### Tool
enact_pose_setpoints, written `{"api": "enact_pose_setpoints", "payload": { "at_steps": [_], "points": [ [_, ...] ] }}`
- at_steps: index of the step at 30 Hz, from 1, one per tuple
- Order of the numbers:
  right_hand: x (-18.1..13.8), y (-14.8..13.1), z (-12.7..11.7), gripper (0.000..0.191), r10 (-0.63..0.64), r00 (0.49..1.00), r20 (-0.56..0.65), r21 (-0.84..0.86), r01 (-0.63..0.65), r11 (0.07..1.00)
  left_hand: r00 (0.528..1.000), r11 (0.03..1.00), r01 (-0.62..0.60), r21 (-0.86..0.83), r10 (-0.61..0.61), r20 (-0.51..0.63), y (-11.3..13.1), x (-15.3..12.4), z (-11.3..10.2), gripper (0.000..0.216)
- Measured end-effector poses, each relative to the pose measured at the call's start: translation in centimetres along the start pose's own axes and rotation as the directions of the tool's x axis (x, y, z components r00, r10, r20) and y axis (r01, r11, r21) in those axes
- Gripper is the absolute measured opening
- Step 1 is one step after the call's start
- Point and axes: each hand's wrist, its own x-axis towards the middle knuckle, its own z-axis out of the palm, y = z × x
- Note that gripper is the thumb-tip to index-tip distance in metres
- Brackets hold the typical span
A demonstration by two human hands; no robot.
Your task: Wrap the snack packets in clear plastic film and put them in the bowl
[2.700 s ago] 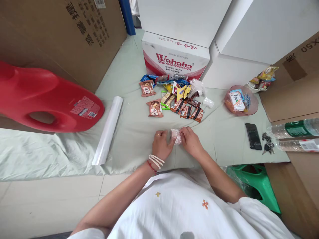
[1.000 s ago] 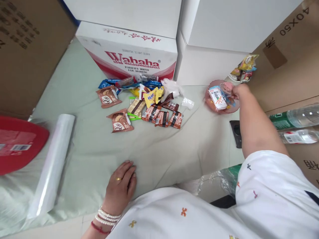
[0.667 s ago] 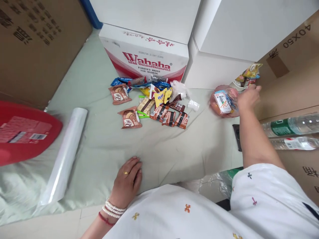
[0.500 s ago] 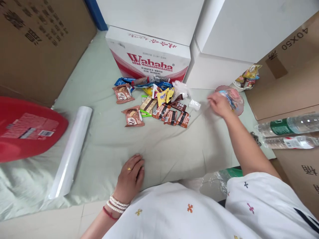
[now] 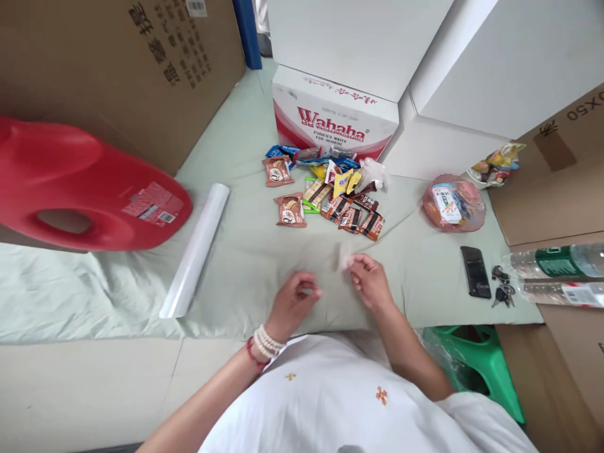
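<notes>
My right hand (image 5: 370, 281) is raised over the front middle of the cloth-covered surface, its fingers pinched on a small whitish packet (image 5: 344, 258) that is blurred by motion. To its left, my left hand (image 5: 293, 302) has curled fingers with a gap between thumb and fingertips, and nothing shows in it. Beyond both hands lies a heap of wrapped snacks: brown round-cake packs (image 5: 290, 209), dark-banded brown packs (image 5: 372, 225), a green-edged wafer pack (image 5: 316, 194), yellow packets (image 5: 340, 184) and a crumpled clear bag (image 5: 372, 174).
Behind the snacks stands a Wahaha carton (image 5: 335, 119). A plastic-film roll (image 5: 195, 251) and a red jug (image 5: 94, 182) lie left. At right are a pink bowl (image 5: 477, 221) of packets, a phone (image 5: 475, 272), keys (image 5: 504, 294), bottles (image 5: 561, 261) and a green stool (image 5: 495, 365).
My right hand has come back from beside the pink bowl to the front middle, now with the whitish packet that lay right of the heap. My left hand has lifted and curled. The view has shifted.
</notes>
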Motion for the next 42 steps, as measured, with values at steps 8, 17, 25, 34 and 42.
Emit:
{"api": "enact_pose_setpoints", "payload": {
  "at_steps": [8,17,25,34,42],
  "points": [
    [-3.0,-1.9,0.1,0.038,0.084,0.989,0.124,0.058,-0.092,0.994,0.996,0.983,0.067,-0.172,-0.054,0.076,0.1,2.8,0.5,0.037],
    [-1.8,-2.2,-3.3,0.036,0.066,0.998,0.021,-0.071,-0.064,0.995,0.957,0.861,0.283,-0.422,-0.224,0.186,0.8,1.1,-1.9,0.049],
    [-4.0,-0.6,0.2,0.029,-0.386,0.804,0.452,-0.415,0.573,0.707,0.969,0.876,0.247,-0.415,-0.214,0.127,1.2,1.0,-0.6,0.051],
    [-2.0,-0.4,-4.2,0.016,-0.423,0.86,0.286,-0.194,0.484,0.853,0.962,0.832,0.216,-0.511,-0.271,-0.035,1.2,1.6,-3.7,0.058],
    [-2.0,-0.7,-10.6,0.017,-0.493,0.842,0.219,-0.422,0.537,0.73,0.986,0.968,0.044,-0.247,-0.082,-0.145,0.5,3.5,-6.5,0.042]
  ]
}}
